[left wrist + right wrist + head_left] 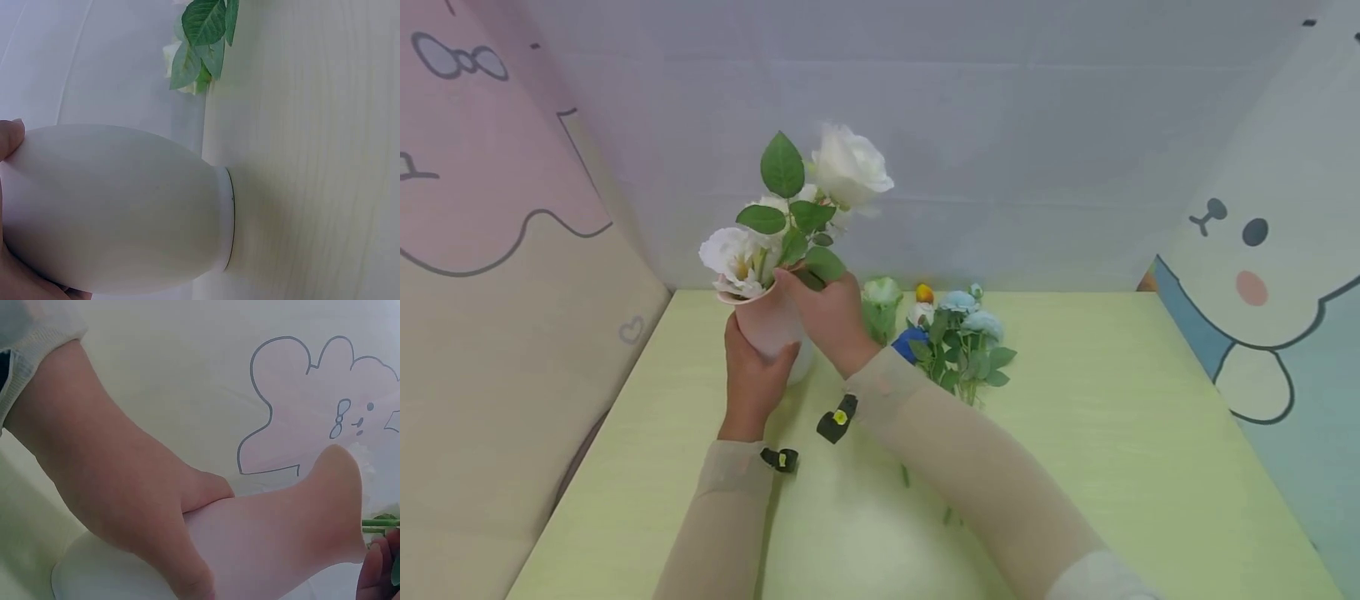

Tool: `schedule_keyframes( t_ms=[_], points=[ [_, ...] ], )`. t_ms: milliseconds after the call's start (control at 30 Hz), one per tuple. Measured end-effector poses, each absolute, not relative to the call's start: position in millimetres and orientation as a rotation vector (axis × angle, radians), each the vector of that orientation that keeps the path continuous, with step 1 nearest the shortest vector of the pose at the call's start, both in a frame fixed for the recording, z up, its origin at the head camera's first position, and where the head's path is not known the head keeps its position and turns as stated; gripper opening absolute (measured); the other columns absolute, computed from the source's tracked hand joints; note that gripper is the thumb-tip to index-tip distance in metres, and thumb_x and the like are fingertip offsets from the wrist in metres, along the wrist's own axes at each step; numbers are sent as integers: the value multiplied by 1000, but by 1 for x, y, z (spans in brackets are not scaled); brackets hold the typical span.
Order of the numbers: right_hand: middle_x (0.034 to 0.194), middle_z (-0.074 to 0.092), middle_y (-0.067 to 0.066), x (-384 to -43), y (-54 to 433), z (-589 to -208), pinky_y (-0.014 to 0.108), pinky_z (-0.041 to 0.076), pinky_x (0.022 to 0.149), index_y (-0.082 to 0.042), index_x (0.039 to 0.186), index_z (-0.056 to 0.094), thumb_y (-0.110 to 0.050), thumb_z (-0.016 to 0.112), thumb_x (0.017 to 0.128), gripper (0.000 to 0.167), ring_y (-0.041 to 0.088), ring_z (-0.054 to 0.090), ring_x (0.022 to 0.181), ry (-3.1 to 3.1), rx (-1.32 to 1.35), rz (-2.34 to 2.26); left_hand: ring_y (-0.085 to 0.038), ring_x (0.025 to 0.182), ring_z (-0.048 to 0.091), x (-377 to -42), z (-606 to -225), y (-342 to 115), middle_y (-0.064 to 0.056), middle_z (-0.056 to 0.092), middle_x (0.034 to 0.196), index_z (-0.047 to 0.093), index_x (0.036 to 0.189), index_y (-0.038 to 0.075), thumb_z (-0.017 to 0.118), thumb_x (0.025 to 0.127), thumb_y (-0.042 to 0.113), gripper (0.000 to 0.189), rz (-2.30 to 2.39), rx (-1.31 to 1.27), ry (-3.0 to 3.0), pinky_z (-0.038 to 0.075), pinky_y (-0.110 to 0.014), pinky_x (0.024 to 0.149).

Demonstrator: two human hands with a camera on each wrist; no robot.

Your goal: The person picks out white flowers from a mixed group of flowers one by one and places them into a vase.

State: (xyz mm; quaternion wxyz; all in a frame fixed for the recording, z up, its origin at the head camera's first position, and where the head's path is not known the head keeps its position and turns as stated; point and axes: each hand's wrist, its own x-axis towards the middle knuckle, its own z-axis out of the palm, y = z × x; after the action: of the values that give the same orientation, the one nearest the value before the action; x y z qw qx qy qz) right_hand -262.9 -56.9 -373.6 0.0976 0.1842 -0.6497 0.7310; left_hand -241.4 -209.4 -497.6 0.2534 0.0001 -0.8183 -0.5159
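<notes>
My left hand (752,379) grips a pale vase (769,321) round its body, thumb on the near side. In the left wrist view the foot of the vase (119,206) is right at the tabletop. My right hand (829,315) is at the vase mouth and pinches the stem of a white rose (852,167) with green leaves. White flowers (737,258) with open petals lean out over the rim on the left. In the right wrist view, green stems (380,522) show beside the right fingertips (370,570); leaves hide part of the grip in the head view.
Right of the vase lie several loose flowers on the table (1120,400): a pale green bloom (882,292), a blue one (912,344) and light blue ones (981,323) with leaves. A pale wall (970,167) stands behind, with cartoon-printed panels on both sides.
</notes>
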Motion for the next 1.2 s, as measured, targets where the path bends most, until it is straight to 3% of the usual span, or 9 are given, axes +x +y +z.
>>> schedule_keyframes(
  t_ms=[267,500,667,900,1067,1200],
  points=[
    [93,73,0,-266,-68,-379,28,55,81,-7,98,74,-21,77,95,14,10,68,92,-2098,499,2055,-31,127,45,-240,-495,-210,-17,35,152,18,160,8,81,85,29,100,-1380,-16,-2244,38,-54,104],
    [112,72,-2,-266,-72,-380,27,53,87,-10,117,71,-30,77,94,31,9,65,104,-2236,443,1977,-32,127,45,-241,-496,-210,-17,35,152,17,161,8,79,85,32,101,-1370,12,-2269,39,-56,103],
    [115,66,-1,-264,-68,-379,29,55,87,-13,123,62,-32,80,91,42,11,65,103,-2111,443,2113,-31,128,45,-242,-497,-210,-15,35,152,17,161,11,79,86,32,100,-1377,15,-2275,40,-56,104],
    [110,63,2,-263,-62,-365,28,53,83,-10,124,62,-28,74,96,35,14,60,101,-1931,508,2121,-31,126,45,-241,-496,-209,-16,38,149,21,159,8,82,83,28,100,-1394,5,-2235,38,-55,104],
    [101,67,2,-265,-60,-350,28,53,76,-6,114,70,-26,72,97,26,16,62,95,-1955,546,2040,-31,127,45,-240,-495,-209,-16,37,150,20,160,10,81,84,30,100,-1400,22,-2250,39,-57,105],
    [103,70,2,-265,-60,-345,27,54,79,-6,108,73,-24,72,98,22,11,64,97,-2010,529,2001,-31,128,44,-240,-495,-209,-15,37,150,19,160,11,80,84,30,100,-1396,37,-2271,39,-57,105]
  ],
)
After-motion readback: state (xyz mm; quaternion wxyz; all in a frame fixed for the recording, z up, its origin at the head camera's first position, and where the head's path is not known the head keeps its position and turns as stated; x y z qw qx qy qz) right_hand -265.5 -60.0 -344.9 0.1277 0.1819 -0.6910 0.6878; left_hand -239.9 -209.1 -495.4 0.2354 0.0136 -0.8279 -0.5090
